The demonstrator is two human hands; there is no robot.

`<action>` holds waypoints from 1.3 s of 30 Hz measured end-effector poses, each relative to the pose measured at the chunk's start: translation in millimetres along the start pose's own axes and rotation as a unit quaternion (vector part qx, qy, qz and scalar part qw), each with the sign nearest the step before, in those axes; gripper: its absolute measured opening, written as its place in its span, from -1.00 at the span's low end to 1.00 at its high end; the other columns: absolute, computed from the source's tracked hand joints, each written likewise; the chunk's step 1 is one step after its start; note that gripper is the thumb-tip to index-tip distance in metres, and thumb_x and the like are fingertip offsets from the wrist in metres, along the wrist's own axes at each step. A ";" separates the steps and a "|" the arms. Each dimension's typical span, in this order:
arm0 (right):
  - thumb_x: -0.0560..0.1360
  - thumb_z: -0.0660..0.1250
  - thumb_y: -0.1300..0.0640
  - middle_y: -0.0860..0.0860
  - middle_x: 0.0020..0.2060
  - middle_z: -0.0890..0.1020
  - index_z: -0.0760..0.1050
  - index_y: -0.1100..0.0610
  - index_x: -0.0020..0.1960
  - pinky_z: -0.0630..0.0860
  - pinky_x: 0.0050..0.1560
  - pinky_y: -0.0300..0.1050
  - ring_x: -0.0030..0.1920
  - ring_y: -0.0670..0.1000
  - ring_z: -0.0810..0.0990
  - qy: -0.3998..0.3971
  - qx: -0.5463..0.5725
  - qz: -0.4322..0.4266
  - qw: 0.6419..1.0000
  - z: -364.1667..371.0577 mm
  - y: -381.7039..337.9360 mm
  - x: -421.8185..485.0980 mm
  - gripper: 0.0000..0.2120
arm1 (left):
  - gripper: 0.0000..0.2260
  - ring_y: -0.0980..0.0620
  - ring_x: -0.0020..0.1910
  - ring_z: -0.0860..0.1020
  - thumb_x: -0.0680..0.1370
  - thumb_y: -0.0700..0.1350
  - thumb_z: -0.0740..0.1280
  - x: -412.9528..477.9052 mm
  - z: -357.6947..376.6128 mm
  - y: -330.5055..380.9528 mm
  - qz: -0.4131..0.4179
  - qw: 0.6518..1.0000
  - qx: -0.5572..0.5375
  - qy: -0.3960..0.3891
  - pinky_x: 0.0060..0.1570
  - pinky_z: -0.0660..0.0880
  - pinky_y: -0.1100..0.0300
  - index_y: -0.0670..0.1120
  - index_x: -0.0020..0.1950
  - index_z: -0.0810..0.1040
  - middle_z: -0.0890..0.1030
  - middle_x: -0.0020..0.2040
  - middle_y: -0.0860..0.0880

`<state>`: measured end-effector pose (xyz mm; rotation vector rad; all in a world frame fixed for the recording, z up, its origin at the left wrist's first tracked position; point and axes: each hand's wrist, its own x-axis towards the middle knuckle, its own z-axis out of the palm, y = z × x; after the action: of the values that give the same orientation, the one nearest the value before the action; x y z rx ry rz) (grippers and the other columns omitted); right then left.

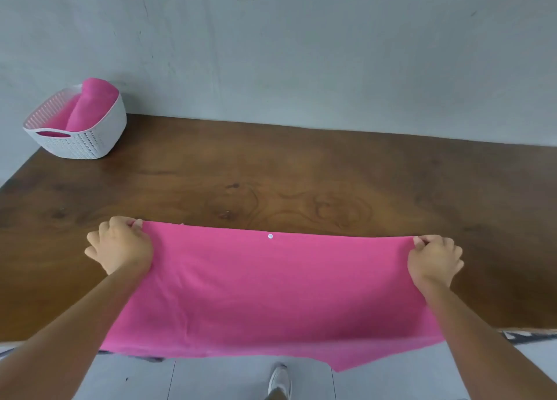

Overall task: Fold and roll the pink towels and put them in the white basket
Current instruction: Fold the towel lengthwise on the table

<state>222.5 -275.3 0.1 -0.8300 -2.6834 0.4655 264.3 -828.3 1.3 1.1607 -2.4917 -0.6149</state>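
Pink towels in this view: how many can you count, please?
2 clearly: one flat pink towel held by the left hand and right hand, one rolled pink towel in the white plastic basket. Pink beside it may be another.

"Can you see the whole pink towel (271, 288)?"

"No. Its near part hangs over the table (301, 173) and covers the front edge there. The table also runs off both sides."

"And the fingers?"

"The left hand (120, 245) and the right hand (434, 261) grip the far corners. Their fingertips are tucked out of sight. Both arms are cut off at the bottom."

"What's in the white basket (78, 146)?"

"Rolled towels (90, 107). The wall hides their lower ends. I can't tell how many."

"That white dot (270, 236)?"

"Too small to tell."

"Down below?"

"One shoe (280, 381), with the leg cut off. A patterned bit (524, 336) is cut off at the right edge."
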 end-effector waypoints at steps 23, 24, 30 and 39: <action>0.65 0.21 0.09 0.25 0.21 0.48 0.54 0.21 0.15 0.23 0.32 0.24 0.27 0.27 0.34 -0.006 -0.005 -0.024 1.000 96.8 -109.6 211.4 -0.77 | -0.88 -0.29 0.19 0.42 0.63 -0.16 0.30 115.2 97.0 152.3 -0.015 0.999 -0.030 0.027 0.26 0.26 -0.14 -0.12 0.01 0.63 0.58 0.10 -0.23; 0.65 0.20 0.09 0.25 0.21 0.48 0.54 0.21 0.15 0.24 0.31 0.24 0.27 0.27 0.34 -0.006 -0.007 -0.025 1.000 99.9 -114.4 217.1 -0.77 | -0.88 -0.28 0.19 0.42 0.63 -0.17 0.29 121.1 100.3 157.9 -0.013 0.999 -0.031 0.027 0.26 0.26 -0.14 -0.12 0.01 0.63 0.58 0.10 -0.22; 0.64 0.21 0.16 0.27 0.21 0.47 0.51 0.24 0.19 0.24 0.30 0.23 0.27 0.28 0.34 -0.006 -0.015 -0.028 0.999 117.8 -146.5 250.7 -0.79 | -0.87 -0.29 0.20 0.43 0.63 -0.16 0.30 159.6 123.2 186.0 -0.015 0.999 -0.025 0.031 0.25 0.28 -0.13 -0.12 0.03 0.65 0.59 0.11 -0.23; 0.64 0.20 0.17 0.28 0.24 0.45 0.48 0.26 0.23 0.23 0.29 0.21 0.28 0.28 0.33 0.005 -0.029 -0.023 0.999 147.8 -189.9 301.2 -0.76 | -0.88 -0.32 0.17 0.49 0.57 -0.18 0.33 228.8 166.6 219.6 0.005 0.999 -0.030 0.039 0.24 0.34 -0.18 -0.08 -0.01 0.67 0.62 0.09 -0.23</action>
<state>-162.9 -279.5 -6.0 -0.7815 -2.7126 0.3737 -93.7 -839.3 -5.1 1.1285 -2.3958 -0.6237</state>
